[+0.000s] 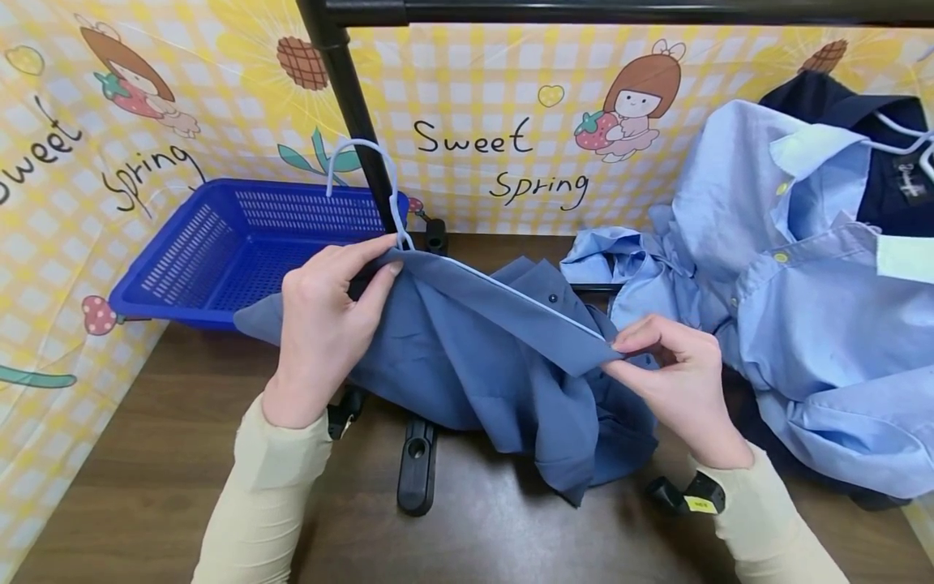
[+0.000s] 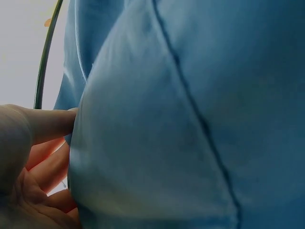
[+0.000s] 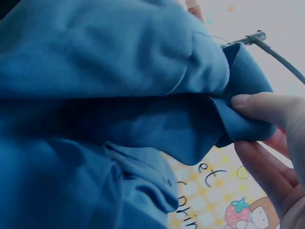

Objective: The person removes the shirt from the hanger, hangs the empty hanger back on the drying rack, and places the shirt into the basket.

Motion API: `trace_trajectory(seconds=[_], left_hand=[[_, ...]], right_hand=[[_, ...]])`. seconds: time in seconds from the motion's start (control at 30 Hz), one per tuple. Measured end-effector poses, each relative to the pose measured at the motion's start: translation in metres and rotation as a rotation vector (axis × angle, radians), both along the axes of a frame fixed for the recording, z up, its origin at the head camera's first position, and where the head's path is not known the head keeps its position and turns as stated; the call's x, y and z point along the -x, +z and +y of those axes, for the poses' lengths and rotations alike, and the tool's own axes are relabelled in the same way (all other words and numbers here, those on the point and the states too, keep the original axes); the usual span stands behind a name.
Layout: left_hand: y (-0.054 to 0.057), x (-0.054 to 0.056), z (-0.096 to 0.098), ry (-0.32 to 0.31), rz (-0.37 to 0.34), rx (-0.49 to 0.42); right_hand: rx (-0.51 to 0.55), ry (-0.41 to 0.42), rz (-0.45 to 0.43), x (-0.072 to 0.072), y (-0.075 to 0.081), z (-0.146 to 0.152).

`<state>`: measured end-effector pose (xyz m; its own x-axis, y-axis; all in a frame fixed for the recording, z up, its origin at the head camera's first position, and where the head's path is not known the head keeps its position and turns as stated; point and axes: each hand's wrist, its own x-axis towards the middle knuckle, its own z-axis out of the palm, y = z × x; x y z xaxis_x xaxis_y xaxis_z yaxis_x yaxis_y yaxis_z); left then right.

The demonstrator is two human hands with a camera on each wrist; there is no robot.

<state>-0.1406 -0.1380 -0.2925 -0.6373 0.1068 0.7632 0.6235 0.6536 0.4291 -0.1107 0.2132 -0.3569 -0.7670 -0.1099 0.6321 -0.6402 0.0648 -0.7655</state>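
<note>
Between my hands hangs a blue-grey shirt (image 1: 467,349), its cloth bunched and drooping in folds. My left hand (image 1: 328,316) pinches its top edge between thumb and fingers, right by the base of the hook of a pale blue hanger (image 1: 395,182). Most of the hanger is hidden by the cloth. At the other end, my right hand (image 1: 671,373) pinches the pointed end of a folded band of the shirt, which looks like the collar. In the right wrist view the thumb presses on this collar-like band (image 3: 245,124), fingers beneath. The left wrist view is mostly filled by shirt cloth (image 2: 143,133).
A blue plastic basket (image 1: 182,243) stands at the back left. The black rack pole (image 1: 353,105) rises behind the shirt, with a rack foot (image 1: 417,470) on the wooden table (image 1: 496,527). Light blue shirts (image 1: 824,341) and a dark garment (image 1: 846,105) on white hangers are at right.
</note>
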Motion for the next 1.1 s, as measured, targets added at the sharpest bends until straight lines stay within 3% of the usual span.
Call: trace_trajectory(seconds=[0.2,0.43,0.7,0.8,0.9,1.1], left_hand=[[-0.001,-0.001,0.004,-0.014,0.025,-0.017],[-0.003,-0.002,0.006,-0.007,0.067,0.004],[-0.004,-0.002,0.009,0.028,0.085,-0.023],[-0.002,-0.002,0.009,0.063,0.085,-0.049],[0.001,-0.003,0.008,0.081,0.082,-0.075],[0.005,-0.006,0.006,0.029,0.066,-0.06]], right_hand=[[0.043,-0.079,0.034,0.002,-0.01,-0.004],[0.067,-0.195,-0.004,0.002,-0.014,-0.007],[0.12,-0.127,0.02,0.001,-0.009,-0.008],[0.069,-0.054,0.039,-0.001,-0.001,-0.013],[-0.054,0.005,0.053,-0.004,0.008,-0.018],[-0.223,0.009,0.107,-0.005,0.02,-0.022]])
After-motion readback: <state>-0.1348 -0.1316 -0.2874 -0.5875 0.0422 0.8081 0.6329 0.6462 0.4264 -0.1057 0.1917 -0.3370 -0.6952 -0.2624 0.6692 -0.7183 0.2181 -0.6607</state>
